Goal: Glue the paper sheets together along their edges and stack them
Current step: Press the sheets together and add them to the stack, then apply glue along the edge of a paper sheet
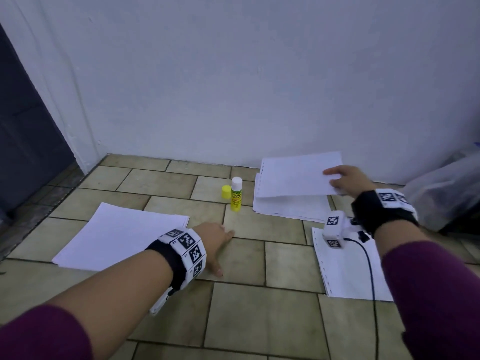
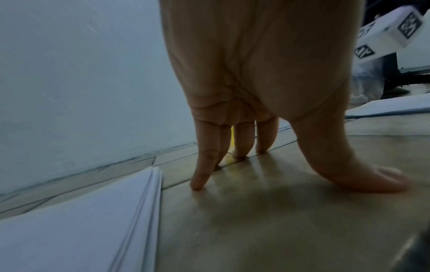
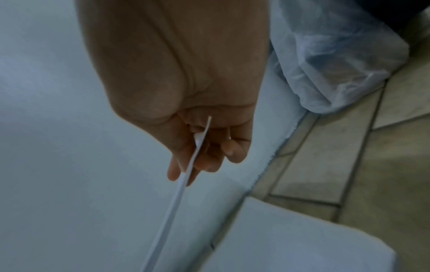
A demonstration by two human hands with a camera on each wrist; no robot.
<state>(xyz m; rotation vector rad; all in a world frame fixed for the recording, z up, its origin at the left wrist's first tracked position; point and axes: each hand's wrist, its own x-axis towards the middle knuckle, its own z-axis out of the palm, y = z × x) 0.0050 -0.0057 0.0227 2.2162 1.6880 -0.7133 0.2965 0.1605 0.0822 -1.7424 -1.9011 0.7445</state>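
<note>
My right hand [image 1: 340, 179] pinches the right edge of a white sheet [image 1: 298, 175] and holds it lifted above the paper pile [image 1: 291, 211] at the back right. In the right wrist view the sheet's edge [image 3: 177, 193] runs between thumb and fingers [image 3: 173, 173]. My left hand [image 1: 218, 242] rests spread on the tiled floor, fingertips [image 2: 197, 184] down, holding nothing, just right of a second paper stack [image 1: 117, 235] [image 2: 76, 226]. An uncapped yellow glue stick [image 1: 236, 194] stands upright between the two piles, its yellow cap [image 1: 226, 192] beside it.
Another single sheet [image 1: 348, 271] with punched holes lies at the front right under a wrist camera cable [image 1: 368, 263]. A clear plastic bag [image 1: 441, 193] [image 3: 337, 60] sits against the white wall at right. A dark door is at far left.
</note>
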